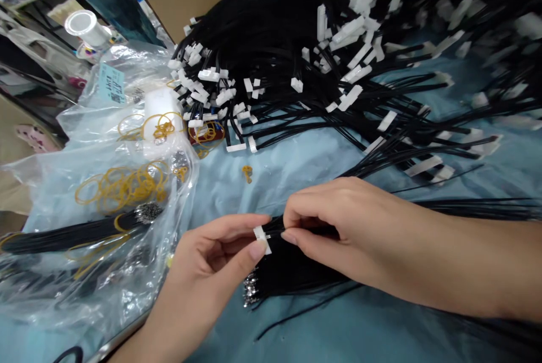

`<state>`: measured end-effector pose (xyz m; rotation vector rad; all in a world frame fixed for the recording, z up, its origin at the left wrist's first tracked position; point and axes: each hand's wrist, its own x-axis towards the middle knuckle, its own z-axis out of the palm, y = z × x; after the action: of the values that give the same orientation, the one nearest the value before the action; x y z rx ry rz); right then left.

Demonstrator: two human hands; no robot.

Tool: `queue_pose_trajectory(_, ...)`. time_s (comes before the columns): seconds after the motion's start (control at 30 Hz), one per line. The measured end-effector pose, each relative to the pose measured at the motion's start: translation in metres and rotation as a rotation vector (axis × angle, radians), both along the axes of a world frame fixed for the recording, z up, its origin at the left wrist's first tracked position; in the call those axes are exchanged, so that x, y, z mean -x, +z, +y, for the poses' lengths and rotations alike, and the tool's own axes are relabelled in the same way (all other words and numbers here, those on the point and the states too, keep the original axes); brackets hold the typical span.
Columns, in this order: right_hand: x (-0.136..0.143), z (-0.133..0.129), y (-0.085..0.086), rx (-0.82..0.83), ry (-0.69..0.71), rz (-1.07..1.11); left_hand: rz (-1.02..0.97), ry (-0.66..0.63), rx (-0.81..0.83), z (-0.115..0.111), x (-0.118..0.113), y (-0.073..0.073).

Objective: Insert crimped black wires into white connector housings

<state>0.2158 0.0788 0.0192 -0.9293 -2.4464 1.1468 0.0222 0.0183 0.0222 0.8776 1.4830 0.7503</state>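
Note:
Between the thumb and fingers of my left hand (215, 258) is a small white connector housing (261, 239), held upright. My right hand (334, 219) pinches a thin black wire (277, 233) close to its end, and a bit of bright metal shows where the wire meets the housing. I cannot tell how far the wire end sits inside it. Directly under both hands lies a thick bundle of black wires (300, 275). Shiny metal terminals (250, 289) cluster at the bundle's left end.
A large heap of black cables with white connectors (254, 30) covers the back and right. On the left, a clear plastic bag (97, 148) lies under yellow rubber bands (127, 185) and another wire bundle (80, 236). A white spool (87, 27) stands behind. Blue cloth (292, 165) covers the table.

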Motion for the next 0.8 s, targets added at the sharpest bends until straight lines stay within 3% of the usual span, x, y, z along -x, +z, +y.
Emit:
queue_pose_trajectory(0.17,0.002,-0.001,-0.002,-0.056,0.022,0.009,0.083,-0.014,-0.072,0.000,-0.004,0.001)
queue_pose_trajectory(0.4,0.004,-0.004,-0.009,0.007,0.067,0.122,0.241,-0.079,-0.216,-0.004,-0.005,-0.001)
queue_pose_trajectory(0.63,0.007,-0.003,-0.013,0.037,0.031,0.160,0.245,-0.090,-0.236,-0.004,-0.004,-0.001)
queue_pose_trajectory(0.8,0.008,0.000,-0.012,0.053,0.034,0.166,0.178,-0.061,-0.144,-0.001,-0.006,0.000)
